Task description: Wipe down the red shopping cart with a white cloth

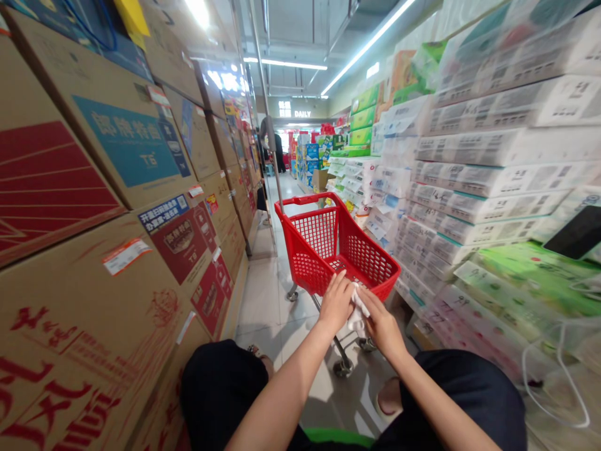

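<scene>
We see a red shopping cart [335,244] standing in a store aisle, and we take it as our landmark. At its near rim both hands meet over a small white cloth [357,313]. The left hand [335,304] lies with its fingers curled narrowly against the cloth and the rim of the cart, while the right hand [381,322] pinches the cloth from the other side, fingers closed around its crumpled folds. The cloth sits between the two hands, just at the near edge of the basket, touching both. To the left of the cart rise stacked cardboard boxes [117,207] with red and blue printing and small price tags. To the right of the cart stand piled packs of tissue paper [469,188] in white and green wrapping. Beyond the cart, far down the aisle, a person [277,147] in dark clothing stands. Below the cart, nearest us, we see knees in dark trousers [220,388].
</scene>
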{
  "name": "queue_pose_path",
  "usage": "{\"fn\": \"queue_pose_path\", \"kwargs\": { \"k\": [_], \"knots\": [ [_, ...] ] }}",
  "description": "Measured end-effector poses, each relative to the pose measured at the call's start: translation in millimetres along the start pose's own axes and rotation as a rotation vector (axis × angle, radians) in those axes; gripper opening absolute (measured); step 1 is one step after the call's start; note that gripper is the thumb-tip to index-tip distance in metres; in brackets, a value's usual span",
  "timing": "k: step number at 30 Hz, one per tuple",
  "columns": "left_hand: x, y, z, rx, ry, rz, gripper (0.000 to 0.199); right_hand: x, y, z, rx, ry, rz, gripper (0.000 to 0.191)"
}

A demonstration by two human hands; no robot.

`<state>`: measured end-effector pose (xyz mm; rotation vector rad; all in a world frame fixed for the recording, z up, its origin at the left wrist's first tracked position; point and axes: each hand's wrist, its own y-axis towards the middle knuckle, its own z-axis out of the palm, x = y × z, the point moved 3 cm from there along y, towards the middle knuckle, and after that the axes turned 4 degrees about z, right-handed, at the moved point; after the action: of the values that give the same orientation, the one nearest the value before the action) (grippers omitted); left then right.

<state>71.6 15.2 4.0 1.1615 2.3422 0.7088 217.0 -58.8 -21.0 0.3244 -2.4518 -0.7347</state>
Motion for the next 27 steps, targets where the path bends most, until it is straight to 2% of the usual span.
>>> {"fn": "queue_pose_path", "kwargs": {
  "k": [2,5,10,13,16,19,21,23,25,27],
  "knots": [
    [1,0,-1.4,0.005,-0.011,0.002,0.035,-4,5,-7,0.053,-0.028,-0.029,0.073],
    [1,2,-0.7,0.008,-0.027,0.007,0.036,-34,17,-23,0.082,-0.072,-0.042,0.068],
    [1,1,3.2,-0.012,-0.039,0.022,0.038,-98,39,-56,-0.129,-0.135,0.137,0.051],
    [0,-1,6.2,-0.019,-0.053,0.021,0.039,-110,45,-64,-0.184,-0.151,0.186,0.048],
    [-3,-2,8.0,-0.024,-0.066,0.016,0.038,-95,38,-53,-0.217,-0.149,0.197,0.05],
    [-6,-1,6.9,-0.03,-0.077,0.012,0.035,-55,21,-29,-0.193,-0.128,0.159,0.053],
    [-7,-1,4.9,-0.027,-0.077,0.003,0.033,-26,10,-13,-0.112,-0.092,0.102,0.058],
    [-8,-2,3.1,-0.018,-0.073,-0.003,0.031,-6,4,-7,-0.039,-0.08,0.045,0.062],
    [-8,-3,2.1,-0.011,-0.072,-0.003,0.03,-2,3,-11,0.033,-0.115,-0.018,0.066],
    [-8,-3,2.2,-0.011,-0.078,0.002,0.033,-14,6,-24,0.098,-0.18,-0.064,0.068]
  ]
}}
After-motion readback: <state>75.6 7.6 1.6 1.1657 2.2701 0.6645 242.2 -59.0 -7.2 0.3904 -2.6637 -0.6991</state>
